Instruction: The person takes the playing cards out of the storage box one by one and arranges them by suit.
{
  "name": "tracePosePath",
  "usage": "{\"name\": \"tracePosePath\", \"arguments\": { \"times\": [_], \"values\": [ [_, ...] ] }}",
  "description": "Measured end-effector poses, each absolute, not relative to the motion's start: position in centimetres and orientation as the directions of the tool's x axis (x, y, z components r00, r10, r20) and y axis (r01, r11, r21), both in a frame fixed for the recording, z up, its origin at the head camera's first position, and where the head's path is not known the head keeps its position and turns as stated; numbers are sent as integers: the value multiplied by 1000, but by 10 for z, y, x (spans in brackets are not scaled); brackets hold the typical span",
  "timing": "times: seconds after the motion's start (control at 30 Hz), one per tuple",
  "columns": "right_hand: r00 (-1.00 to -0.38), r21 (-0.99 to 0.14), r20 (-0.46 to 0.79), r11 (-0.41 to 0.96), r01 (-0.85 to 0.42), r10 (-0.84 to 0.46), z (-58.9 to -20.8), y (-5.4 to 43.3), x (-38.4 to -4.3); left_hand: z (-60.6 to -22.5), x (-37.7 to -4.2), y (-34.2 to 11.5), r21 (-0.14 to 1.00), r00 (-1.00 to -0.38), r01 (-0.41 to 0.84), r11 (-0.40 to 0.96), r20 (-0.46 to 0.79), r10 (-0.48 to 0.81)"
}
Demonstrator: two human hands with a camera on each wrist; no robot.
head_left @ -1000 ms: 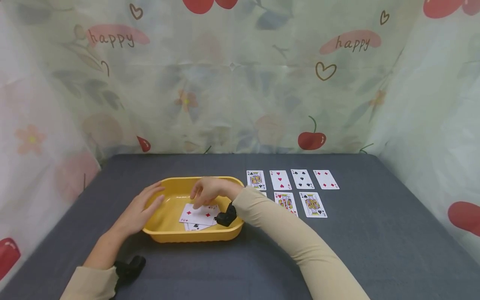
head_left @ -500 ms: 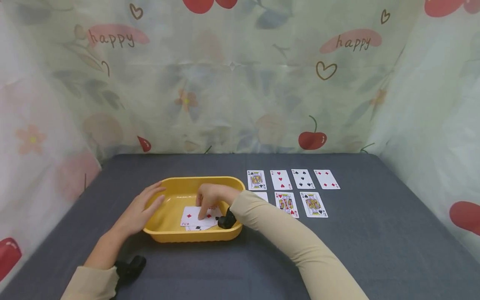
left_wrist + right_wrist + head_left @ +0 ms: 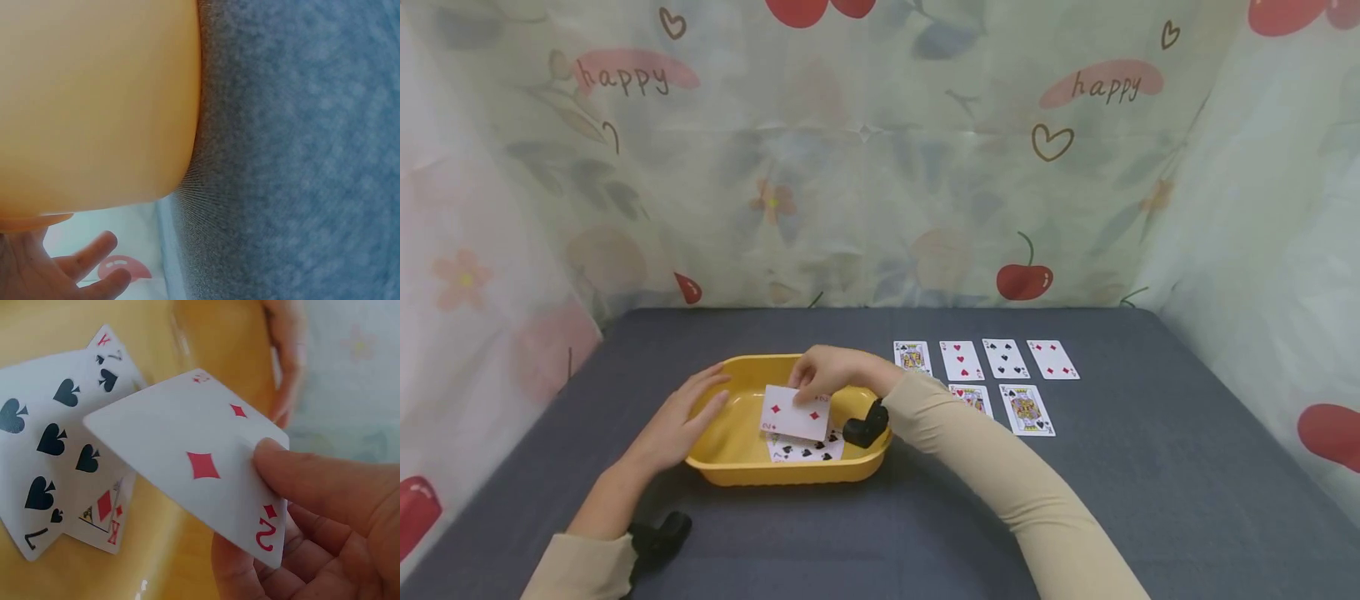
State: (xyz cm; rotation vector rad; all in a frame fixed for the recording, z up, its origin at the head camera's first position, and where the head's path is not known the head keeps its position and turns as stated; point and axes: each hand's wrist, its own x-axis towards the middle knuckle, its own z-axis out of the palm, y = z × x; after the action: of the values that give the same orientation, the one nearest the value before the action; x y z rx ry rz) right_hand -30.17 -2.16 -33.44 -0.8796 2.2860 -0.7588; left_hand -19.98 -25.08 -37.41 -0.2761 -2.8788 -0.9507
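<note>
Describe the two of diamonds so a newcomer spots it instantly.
Find the yellow tray on the dark table. There, the right hand pinches the two of diamonds. Unlike the seven of spades lying below, it's held and red-pipped.

Pale cherry-print backdrop behind dk gray tbl.

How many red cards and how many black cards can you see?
Red cards: 5 (3 on the table, 1 in the yellow tray, 1 in the right hand)
Black cards: 4 (3 on the table, 1 in the yellow tray)
Total showing: 9
</note>
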Motion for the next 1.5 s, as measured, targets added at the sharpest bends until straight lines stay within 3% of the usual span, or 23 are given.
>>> {"name": "tracePosePath", "arguments": {
  "times": [0.23,0.67,1.03,1.5],
  "values": [
    [-626,-733,-256,570,-371,-736,-320,-2,-298,-373,-200,-251,582,-983,183,793,131,130],
    [-724,-792,-218,552,-262,-655,-306,53,-291,-374,-200,-251,590,-981,193,784,139,138],
    [-799,-879,-133,442,-178,-587,-314,112,-292,-374,-200,-252,591,-979,203,781,144,146],
    [-898,-876,-86,462,-139,-432,-330,200,-283,-375,-201,-251,591,-981,189,784,140,131]
  ]
}}
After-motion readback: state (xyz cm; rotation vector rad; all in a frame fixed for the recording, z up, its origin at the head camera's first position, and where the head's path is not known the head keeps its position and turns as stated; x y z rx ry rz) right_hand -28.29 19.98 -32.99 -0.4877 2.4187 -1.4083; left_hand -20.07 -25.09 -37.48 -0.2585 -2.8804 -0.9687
